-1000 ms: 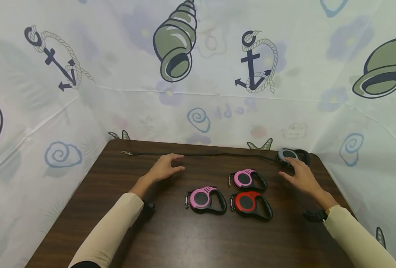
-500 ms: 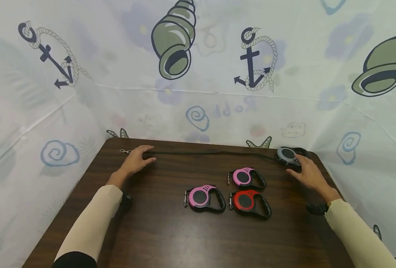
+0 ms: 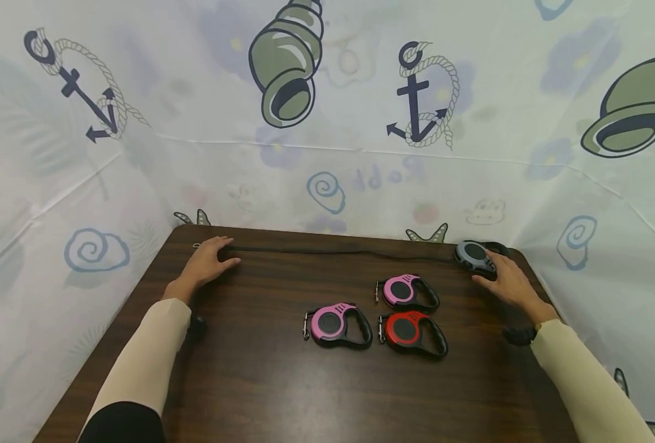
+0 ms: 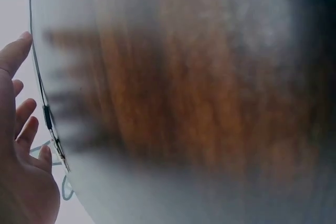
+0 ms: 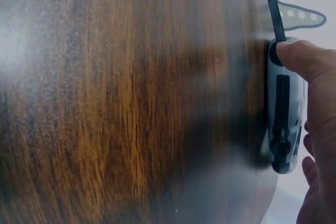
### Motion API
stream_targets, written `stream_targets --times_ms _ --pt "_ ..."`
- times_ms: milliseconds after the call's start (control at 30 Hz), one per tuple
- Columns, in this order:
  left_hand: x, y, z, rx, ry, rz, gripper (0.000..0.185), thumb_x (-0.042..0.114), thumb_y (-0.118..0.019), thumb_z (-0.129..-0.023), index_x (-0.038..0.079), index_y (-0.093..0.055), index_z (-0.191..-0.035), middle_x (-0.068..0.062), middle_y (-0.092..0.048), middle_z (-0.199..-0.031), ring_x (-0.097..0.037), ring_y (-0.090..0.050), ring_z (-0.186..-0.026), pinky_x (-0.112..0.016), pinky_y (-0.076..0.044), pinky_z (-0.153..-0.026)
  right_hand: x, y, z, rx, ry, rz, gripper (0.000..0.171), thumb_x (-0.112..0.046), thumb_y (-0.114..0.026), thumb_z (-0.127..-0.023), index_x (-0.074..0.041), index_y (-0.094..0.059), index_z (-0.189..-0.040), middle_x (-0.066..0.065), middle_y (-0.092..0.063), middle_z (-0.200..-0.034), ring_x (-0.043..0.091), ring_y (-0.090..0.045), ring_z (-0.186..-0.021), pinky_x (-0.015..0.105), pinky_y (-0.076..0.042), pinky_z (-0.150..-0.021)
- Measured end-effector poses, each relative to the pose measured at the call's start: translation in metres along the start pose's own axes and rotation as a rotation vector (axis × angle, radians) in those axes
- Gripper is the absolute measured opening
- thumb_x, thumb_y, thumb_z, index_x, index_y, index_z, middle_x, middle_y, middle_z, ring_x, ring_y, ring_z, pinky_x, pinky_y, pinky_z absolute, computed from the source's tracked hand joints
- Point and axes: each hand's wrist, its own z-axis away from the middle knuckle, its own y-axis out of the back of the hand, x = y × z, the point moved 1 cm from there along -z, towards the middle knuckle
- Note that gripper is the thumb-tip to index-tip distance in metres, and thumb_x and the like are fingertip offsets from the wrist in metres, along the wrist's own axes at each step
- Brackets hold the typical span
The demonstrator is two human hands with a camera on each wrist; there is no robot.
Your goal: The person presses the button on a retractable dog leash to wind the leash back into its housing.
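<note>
A grey and black retractable dog leash lies at the table's back right corner, its black cord drawn out along the back edge. My right hand is at its case, fingertips over the handle side. In the right wrist view the thumb overlaps the case's end where the cord comes out; some fingers are hidden behind. At the far left my left hand is beside the cord's end with fingers extended, holding nothing visible. The metal clip shows past the fingers in the left wrist view.
Two pink and black retractable leashes, one at centre and one farther back, lie on the dark wooden table. A red one sits just in front of the back pink one. Printed cloth encloses the table's back and sides.
My left hand has moved left along the cord to its clip end. The right hand has shifted slightly right, staying at the grey leash. The leashes lie as before.
</note>
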Motion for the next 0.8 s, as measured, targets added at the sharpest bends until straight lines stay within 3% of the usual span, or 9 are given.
stream_targets --times_ms 200,400,533,800 --pt "-0.006 0.005 0.001 -0.011 0.029 -0.064 0.07 0.033 -0.072 -0.102 -0.01 -0.048 -0.152 -0.035 -0.042 -0.158 -0.053 -0.032 -0.15 -0.068 -0.022 -0.121 0.0 0.0 -0.002 -0.023 -0.023 -0.004 0.091 -0.038 -0.073 -0.1 0.015 -0.029 -0.159 0.046 -0.033 -0.154 0.066 -0.033 -0.139 0.079 -0.029 -0.11" --pt "-0.016 0.008 0.004 -0.028 0.074 -0.078 0.067 0.033 -0.07 -0.103 -0.009 -0.05 -0.151 -0.036 -0.043 -0.157 -0.055 -0.036 -0.147 -0.069 -0.028 -0.118 0.004 -0.001 -0.003 -0.037 -0.02 0.025 0.091 -0.039 -0.073 -0.1 0.016 -0.029 -0.158 0.047 -0.036 -0.152 0.067 -0.037 -0.136 0.078 -0.031 -0.109" --pt "-0.02 0.011 0.006 -0.017 0.073 -0.078 0.065 0.032 -0.071 -0.102 -0.009 -0.053 -0.148 -0.036 -0.045 -0.154 -0.057 -0.039 -0.143 -0.072 -0.032 -0.114 0.009 -0.002 -0.002 -0.025 -0.012 0.058 0.089 -0.038 -0.074 -0.099 0.018 -0.033 -0.155 0.048 -0.041 -0.148 0.068 -0.043 -0.13 0.078 -0.035 -0.105" --pt "-0.028 0.014 0.011 0.001 0.073 -0.072 0.057 0.028 -0.072 -0.101 -0.011 -0.059 -0.141 -0.036 -0.05 -0.147 -0.057 -0.043 -0.138 -0.07 -0.035 -0.113 0.013 -0.005 -0.001 -0.029 -0.006 0.066 0.087 -0.037 -0.074 -0.099 0.019 -0.034 -0.153 0.049 -0.041 -0.145 0.068 -0.043 -0.128 0.078 -0.035 -0.104"
